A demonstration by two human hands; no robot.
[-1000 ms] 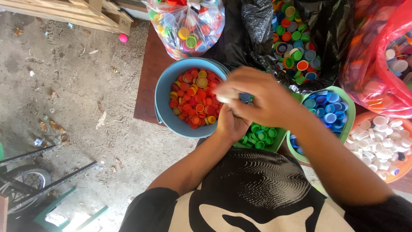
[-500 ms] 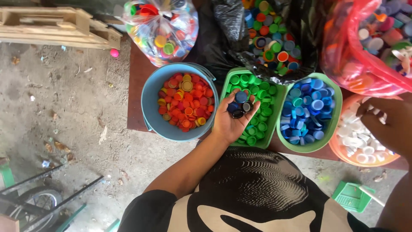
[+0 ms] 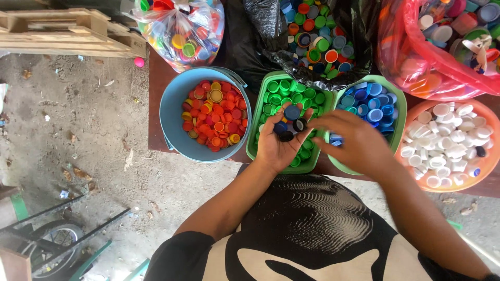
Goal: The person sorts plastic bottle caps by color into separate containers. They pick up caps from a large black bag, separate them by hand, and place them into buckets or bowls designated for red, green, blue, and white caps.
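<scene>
Head view: looking straight down at a low brown table crowded with tubs of bottle caps, one person at work.
Left hand: the left hand lies palm up, cupped over the green tub, fingers loosely curled around a little heap.
Caps in palm: dark blue and black caps sit in that cupped palm, right above the green tub's green caps.
Right hand: the right hand comes across palm down over the edge of the green bowl of blue caps, fingers drawn together, their tips just beside the heap in the left palm; whether it pinches a cap, I cannot tell.
Left of the hands: a blue bucket holds red and orange caps, touching the green tub's side.
Right of the hands: an orange bowl is full of white caps.
Far edge: a clear bag of mixed caps, a black bag open on mixed colours, and a red bag of larger lids.
Ground: bare dirt to the left, a wooden pallet at the top, a small pink ball by it.
Near edge: the person's black and white patterned shirt.
</scene>
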